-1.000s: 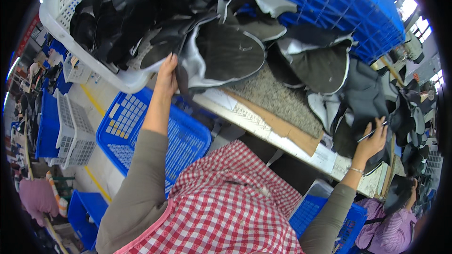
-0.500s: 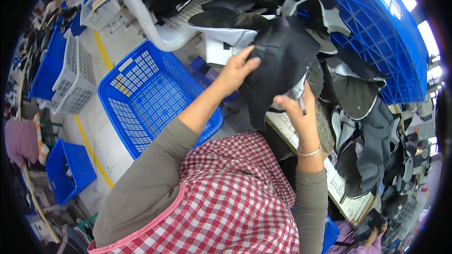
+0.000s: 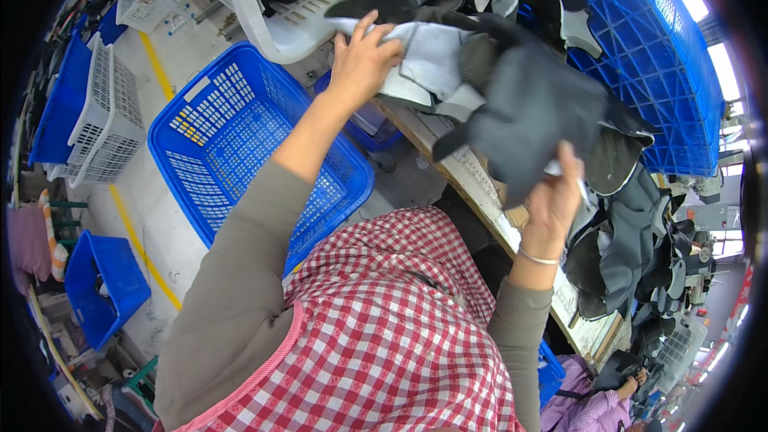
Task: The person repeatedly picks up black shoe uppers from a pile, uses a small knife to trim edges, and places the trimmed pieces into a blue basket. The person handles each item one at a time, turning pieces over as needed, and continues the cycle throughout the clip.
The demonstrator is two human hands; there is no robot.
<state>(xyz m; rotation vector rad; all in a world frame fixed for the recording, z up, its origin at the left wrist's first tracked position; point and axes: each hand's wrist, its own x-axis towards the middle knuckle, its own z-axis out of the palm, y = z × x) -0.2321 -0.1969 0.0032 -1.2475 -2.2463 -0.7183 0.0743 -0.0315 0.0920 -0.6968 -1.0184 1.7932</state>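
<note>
My left hand (image 3: 364,64) rests with fingers spread on the left end of a white-lined cut piece (image 3: 436,56) on the heap. In my right hand (image 3: 552,200), a black leather-like cut piece (image 3: 536,104) is gripped by its lower edge; it is smeared by motion. A slim pale pen-like tool (image 3: 585,190) shows beside the right fingers, blurred. Beneath and beyond the held piece lie more dark pieces with pale linings (image 3: 552,16).
A pale worktable (image 3: 472,168) runs diagonally under the pieces. Left of it stands a blue slotted basket (image 3: 264,144) on the floor. A white crate (image 3: 264,32) sits beyond, a large blue crate (image 3: 640,48) far right. Another person (image 3: 592,400) works at lower right.
My left hand has let go of the black piece and moved left onto the white-lined piece. The right hand has swung the black piece to the right, uncovering more white lining.
</note>
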